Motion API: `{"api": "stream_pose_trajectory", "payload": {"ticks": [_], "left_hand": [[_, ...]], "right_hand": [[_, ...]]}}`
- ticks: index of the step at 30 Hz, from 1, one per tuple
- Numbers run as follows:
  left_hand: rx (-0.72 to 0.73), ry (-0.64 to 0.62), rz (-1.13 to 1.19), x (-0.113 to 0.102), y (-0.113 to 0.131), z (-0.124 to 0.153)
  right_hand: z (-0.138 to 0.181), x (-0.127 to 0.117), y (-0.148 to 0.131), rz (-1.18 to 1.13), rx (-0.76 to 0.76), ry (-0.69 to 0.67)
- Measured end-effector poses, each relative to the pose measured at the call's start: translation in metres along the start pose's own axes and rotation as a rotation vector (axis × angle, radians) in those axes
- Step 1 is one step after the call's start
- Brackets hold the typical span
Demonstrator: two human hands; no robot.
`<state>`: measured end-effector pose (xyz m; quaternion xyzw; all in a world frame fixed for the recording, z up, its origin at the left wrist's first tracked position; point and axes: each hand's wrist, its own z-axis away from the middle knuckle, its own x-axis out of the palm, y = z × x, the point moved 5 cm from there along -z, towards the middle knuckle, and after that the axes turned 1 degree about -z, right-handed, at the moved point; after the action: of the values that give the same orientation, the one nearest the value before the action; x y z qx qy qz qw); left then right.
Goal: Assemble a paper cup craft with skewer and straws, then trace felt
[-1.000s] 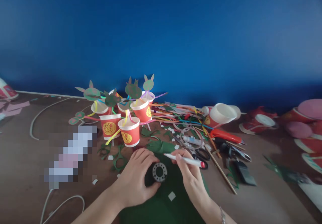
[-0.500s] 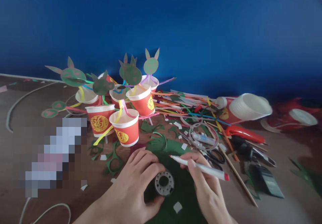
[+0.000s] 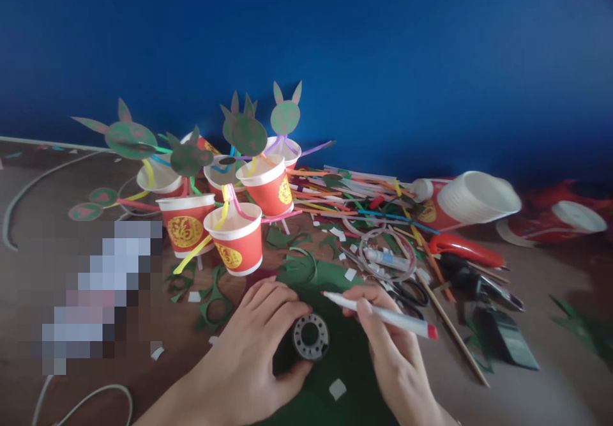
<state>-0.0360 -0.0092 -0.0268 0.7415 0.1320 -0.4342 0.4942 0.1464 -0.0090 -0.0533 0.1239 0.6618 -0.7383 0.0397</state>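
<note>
Dark green paper (image 3: 352,356) lies on the table under both hands. My left hand (image 3: 258,343) is curled around a round grey cylinder (image 3: 322,348) with a hole in its middle and a ring of small holes on top. It stands on the paper, gripped between thumb and fingers. My right hand (image 3: 387,343) holds a white marker (image 3: 397,316) with a red end, its tip pointing left just past the cylinder's far right side. Whether the tip touches the paper I cannot tell. A small white scrap (image 3: 338,389) rests on the paper nearer to me.
Red paper cups (image 3: 238,247) with green animal heads stand beyond my left hand. Straws and sticks (image 3: 325,202) lie behind, stacked cups (image 3: 474,202) at right. Scissors (image 3: 414,293), clear tape rings (image 3: 412,266), a red-handled tool (image 3: 467,251) and a wooden stick (image 3: 454,330) lie right of the paper.
The whole view has shifted slightly, with the cups sitting a little higher and further left. Both hands keep their holds on the cylinder and the marker.
</note>
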Motion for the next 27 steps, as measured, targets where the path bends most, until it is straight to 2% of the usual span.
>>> {"api": "stream_pose_trajectory", "payload": {"ticks": [6,21,27], "left_hand": [[-0.002,0.018,-0.005,0.000,-0.001,0.000],[0.005,0.061,0.062,-0.005,0.002,-0.002],[0.012,0.078,0.057,-0.005,0.003,-0.003]], "right_hand": [[-0.001,0.001,-0.003,0.030,-0.001,-0.012],[-0.008,0.007,-0.008,-0.107,-0.041,-0.009],[0.000,0.010,-0.021,-0.050,-0.230,-0.055]]}}
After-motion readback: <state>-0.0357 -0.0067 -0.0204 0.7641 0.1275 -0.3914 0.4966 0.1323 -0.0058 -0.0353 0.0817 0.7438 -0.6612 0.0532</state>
